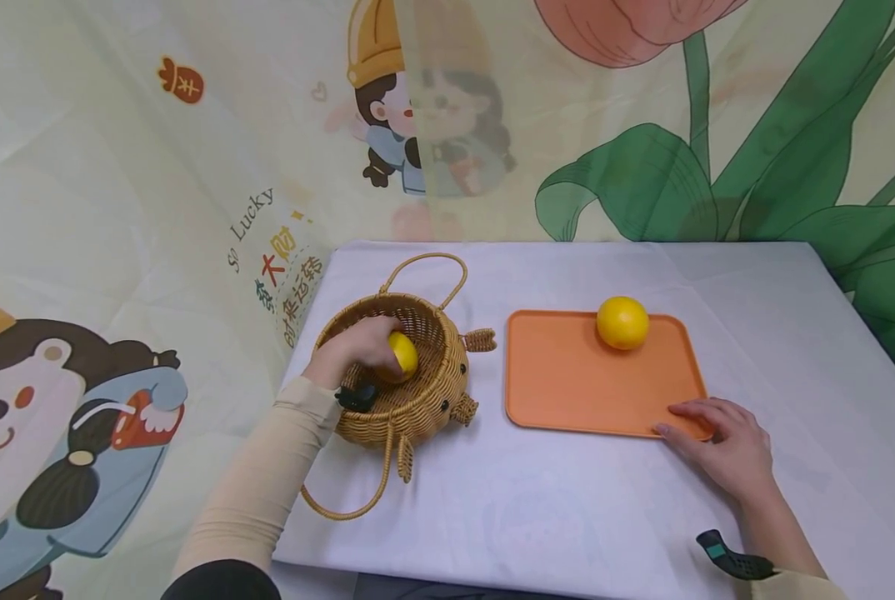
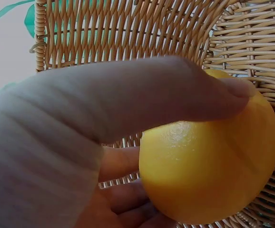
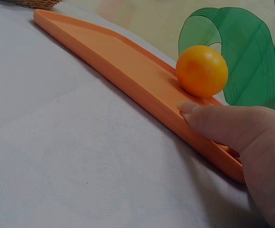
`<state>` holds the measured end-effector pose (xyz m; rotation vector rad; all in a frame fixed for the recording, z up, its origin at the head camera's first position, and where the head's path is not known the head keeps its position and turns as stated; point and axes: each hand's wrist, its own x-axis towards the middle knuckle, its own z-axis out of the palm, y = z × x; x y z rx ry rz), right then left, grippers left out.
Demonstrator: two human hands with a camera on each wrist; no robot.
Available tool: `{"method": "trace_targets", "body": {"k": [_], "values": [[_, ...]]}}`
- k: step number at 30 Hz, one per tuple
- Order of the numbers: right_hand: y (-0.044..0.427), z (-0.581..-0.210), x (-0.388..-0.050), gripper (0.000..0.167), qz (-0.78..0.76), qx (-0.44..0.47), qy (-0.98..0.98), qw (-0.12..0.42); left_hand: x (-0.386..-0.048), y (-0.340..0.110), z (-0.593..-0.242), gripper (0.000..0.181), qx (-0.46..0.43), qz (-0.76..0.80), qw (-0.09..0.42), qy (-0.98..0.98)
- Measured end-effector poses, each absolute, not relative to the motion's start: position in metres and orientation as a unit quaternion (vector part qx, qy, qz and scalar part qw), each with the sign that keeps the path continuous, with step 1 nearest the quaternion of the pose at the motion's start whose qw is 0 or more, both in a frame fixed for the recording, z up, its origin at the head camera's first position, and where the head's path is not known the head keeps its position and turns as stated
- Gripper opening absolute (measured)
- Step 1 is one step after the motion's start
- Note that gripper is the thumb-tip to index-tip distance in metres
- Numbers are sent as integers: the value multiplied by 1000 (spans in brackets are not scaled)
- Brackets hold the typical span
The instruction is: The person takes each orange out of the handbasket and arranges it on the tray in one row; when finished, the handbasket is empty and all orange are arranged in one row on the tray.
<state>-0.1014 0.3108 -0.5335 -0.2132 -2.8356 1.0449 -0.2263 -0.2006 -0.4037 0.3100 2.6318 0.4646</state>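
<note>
Inside the wicker basket [image 1: 425, 417], my left hand [image 1: 368, 343] grips a round yellow-orange fruit, an orange [image 1: 402, 357] by its look. The left wrist view shows the thumb lying across the top of that orange [image 2: 209, 166], with the other fingers partly hidden behind and under it. My right hand [image 1: 732, 450] holds the near right corner of the orange tray [image 1: 582, 383]. In the right wrist view its thumb [image 3: 223, 121] presses on the tray's rim. A second orange [image 1: 622, 322] sits at the tray's far edge, apart from the right hand.
The basket has two looped handles [image 1: 466, 279], one at the far side and one at the near side. Small woven fins and dark eyes stick out on its right. A white cloth [image 1: 537, 508] covers the table. Behind it hangs a printed curtain [image 1: 267, 125].
</note>
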Motion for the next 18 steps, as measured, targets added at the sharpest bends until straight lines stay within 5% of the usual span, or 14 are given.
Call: {"method": "trace_targets", "body": {"k": [18], "values": [[312, -534, -101, 57, 343, -75, -935, 49, -227, -202, -407, 81, 136, 189, 232, 944]]}}
